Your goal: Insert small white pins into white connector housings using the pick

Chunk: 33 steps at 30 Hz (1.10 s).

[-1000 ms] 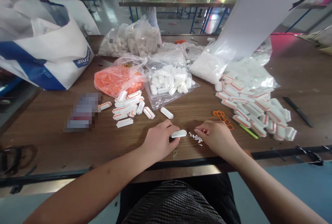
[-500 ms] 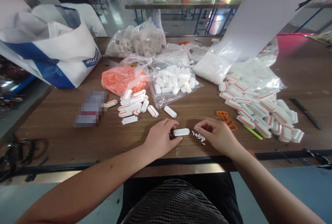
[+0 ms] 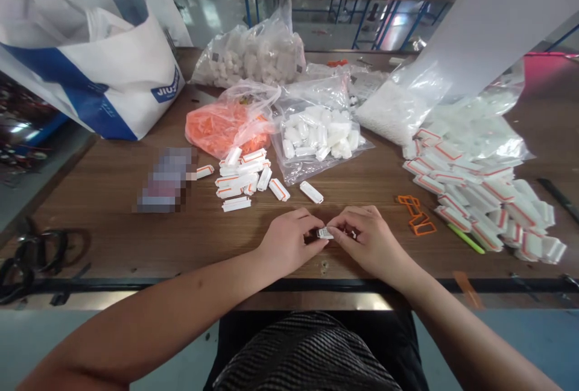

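While left fingers [image 3: 313, 222] pinch white block [image 3: 323, 233], right fingers [image 3: 347, 219] hide its end, grip unclear.

Brown table [image 3: 362, 183] (wood-grained) beneath white pieces [image 3: 234, 181]

The small white block [image 3: 324, 233] — its visible face gridded — sat between the left hand [image 3: 292, 236] and right hand [image 3: 365, 239], partly hidden.

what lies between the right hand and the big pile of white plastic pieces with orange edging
The head view shows thin orange rectangular frames, then a slim green stick beside the pile.
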Motion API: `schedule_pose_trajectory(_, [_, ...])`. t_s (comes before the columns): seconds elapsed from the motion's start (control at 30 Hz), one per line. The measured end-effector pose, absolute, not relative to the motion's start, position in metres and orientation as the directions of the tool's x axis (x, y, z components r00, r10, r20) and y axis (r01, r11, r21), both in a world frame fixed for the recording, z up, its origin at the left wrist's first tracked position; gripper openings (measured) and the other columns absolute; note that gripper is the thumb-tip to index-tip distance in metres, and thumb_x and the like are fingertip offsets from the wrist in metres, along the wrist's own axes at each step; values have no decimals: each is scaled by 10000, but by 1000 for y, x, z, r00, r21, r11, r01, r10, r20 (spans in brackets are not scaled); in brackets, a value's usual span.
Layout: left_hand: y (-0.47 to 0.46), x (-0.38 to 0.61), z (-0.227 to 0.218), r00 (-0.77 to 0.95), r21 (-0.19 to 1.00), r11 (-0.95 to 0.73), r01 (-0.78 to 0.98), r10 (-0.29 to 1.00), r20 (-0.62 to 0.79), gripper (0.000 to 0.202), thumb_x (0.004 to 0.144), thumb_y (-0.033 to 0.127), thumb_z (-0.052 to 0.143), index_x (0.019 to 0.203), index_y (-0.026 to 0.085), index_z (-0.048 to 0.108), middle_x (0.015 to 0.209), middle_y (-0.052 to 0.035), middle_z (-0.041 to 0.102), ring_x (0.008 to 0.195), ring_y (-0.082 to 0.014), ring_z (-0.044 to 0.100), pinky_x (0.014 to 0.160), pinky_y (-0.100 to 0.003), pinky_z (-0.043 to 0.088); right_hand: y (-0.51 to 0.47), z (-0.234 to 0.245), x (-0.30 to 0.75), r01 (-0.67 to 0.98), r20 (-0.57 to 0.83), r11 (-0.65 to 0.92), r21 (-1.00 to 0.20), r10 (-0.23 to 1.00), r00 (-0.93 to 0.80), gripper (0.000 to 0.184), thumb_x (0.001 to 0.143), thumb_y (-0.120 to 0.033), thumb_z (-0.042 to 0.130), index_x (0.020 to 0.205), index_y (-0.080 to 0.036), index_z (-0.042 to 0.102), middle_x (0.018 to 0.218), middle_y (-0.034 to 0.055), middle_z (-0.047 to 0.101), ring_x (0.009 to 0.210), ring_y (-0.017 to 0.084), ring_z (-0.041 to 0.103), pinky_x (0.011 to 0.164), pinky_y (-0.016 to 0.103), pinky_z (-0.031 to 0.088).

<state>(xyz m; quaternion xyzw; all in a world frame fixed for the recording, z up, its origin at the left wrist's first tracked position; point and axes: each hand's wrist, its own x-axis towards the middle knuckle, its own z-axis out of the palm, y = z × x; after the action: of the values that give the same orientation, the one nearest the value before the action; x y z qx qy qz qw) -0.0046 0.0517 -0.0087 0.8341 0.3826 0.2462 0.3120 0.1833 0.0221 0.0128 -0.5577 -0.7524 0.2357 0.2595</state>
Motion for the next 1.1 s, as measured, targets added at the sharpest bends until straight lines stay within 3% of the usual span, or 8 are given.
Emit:
schedule_pose_trajectory(0.23, [52, -4, -7, 583, 715, -491, 498, 800, 142, 98, 787, 231, 731, 871, 184, 709, 760, 9, 609, 679, -130, 569, 656, -269, 460, 21, 17, 182, 770, 210, 381, -512, 924, -318, 201, 912, -250, 567, 737, -208, 655, 721, -11, 681, 696, 148, 592, 756, 343, 321])
schedule_pose_trajectory(0.43, [51, -3, -6, 571, 722, -468, 509, 812, 124, 97, 786, 226, 722, 871, 180, 714, 784, 4, 628, 685, -129, 578, 671, -275, 478, 16, 26, 177, 827, 275, 523, -205, 842, -464, 240, 927, -191, 511, 748, -189, 672, 707, 24, 659, 707, 171, 553, 759, 356, 301])
schedule_pose_trajectory(0.63, [51, -3, -7, 566, 718, -468, 515, 815, 126, 102, 779, 212, 718, 876, 182, 717, 786, 6, 633, 689, -129, 583, 681, -277, 486, 9, 26, 176, 826, 330, 534, -181, 824, -461, 200, 911, -171, 514, 834, -190, 699, 710, 19, 663, 731, 181, 565, 797, 365, 330])
schedule_pose_trajectory(0.77, [52, -3, -7, 571, 731, -451, 512, 814, 103, 120, 761, 170, 718, 878, 198, 720, 790, 11, 635, 694, -126, 585, 659, -263, 472, 5, 23, 169, 841, 344, 536, -75, 805, -483, 191, 872, -164, 534, 768, -164, 695, 684, 38, 637, 698, 193, 550, 788, 389, 348])
schedule_pose_trajectory(0.83, [51, -2, -7, 566, 730, -448, 517, 818, 101, 119, 764, 172, 715, 878, 205, 720, 794, 12, 637, 708, -129, 588, 665, -265, 470, 5, 23, 171, 840, 347, 532, -106, 812, -470, 200, 872, -164, 527, 782, -167, 705, 692, 39, 648, 706, 192, 566, 783, 387, 361])
schedule_pose_trajectory(0.97, [51, -1, -6, 567, 700, -473, 534, 815, 118, 70, 785, 212, 705, 855, 217, 709, 793, 18, 633, 723, -132, 590, 692, -277, 471, 12, 23, 199, 809, 363, 417, -415, 891, -273, 195, 893, -233, 547, 894, -216, 741, 816, 29, 719, 768, 174, 635, 756, 349, 409])
schedule_pose_trajectory(1.03, [51, -1, -6, 568, 685, -482, 546, 814, 120, 63, 783, 216, 705, 847, 216, 702, 802, 20, 633, 714, -129, 586, 690, -275, 471, 15, 23, 222, 828, 262, 258, -497, 955, -140, 183, 875, -263, 571, 832, -223, 744, 768, 21, 717, 706, 164, 635, 707, 328, 430])
schedule_pose_trajectory(1.1, [51, 0, -5, 572, 677, -488, 551, 812, 120, 72, 789, 223, 701, 860, 217, 697, 823, 20, 638, 716, -128, 588, 691, -273, 471, 16, 23, 241, 853, 99, 154, -499, 988, -121, 191, 851, -277, 590, 738, -230, 736, 694, 9, 700, 628, 154, 615, 645, 307, 431])
